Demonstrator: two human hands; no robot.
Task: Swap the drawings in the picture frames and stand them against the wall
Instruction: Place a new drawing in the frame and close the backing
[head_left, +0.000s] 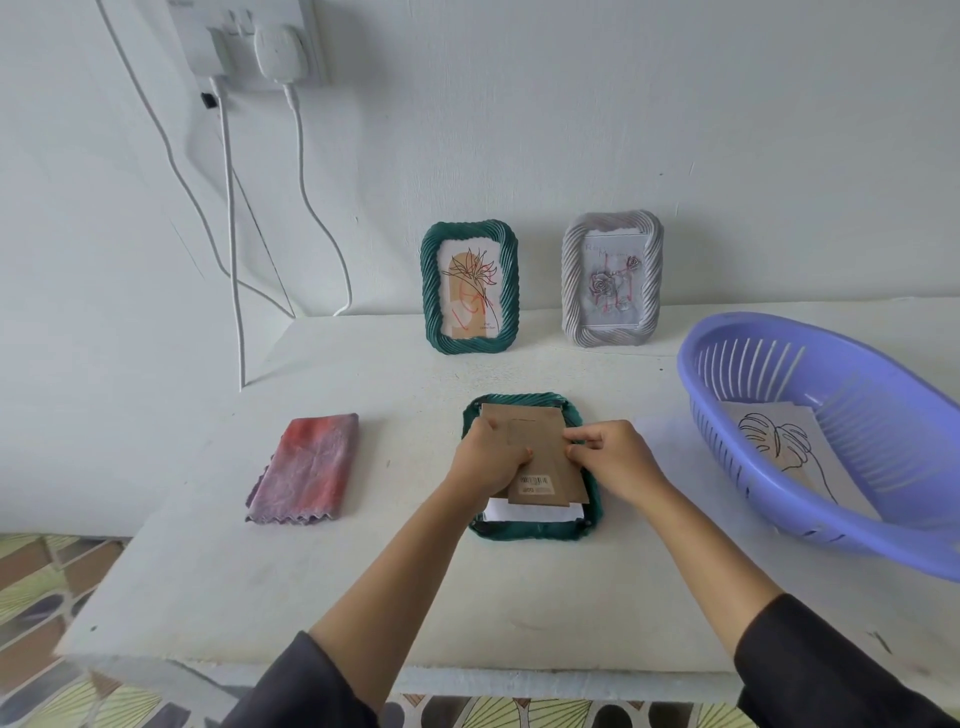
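The left hand (488, 458) and right hand (615, 460) each pinched a side of the cardboard backing (543, 441) atop the face-down green frame (535, 531).

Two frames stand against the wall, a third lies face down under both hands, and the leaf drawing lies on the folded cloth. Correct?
No. The head view shows the leaf drawing inside the purple basket, not on the folded cloth. The rest holds: green frame and white frame at the wall, left hand and right hand on the cardboard back of the third frame.

Soft, even daylight, faint shadows, mild softness, wide-angle bending at edges.
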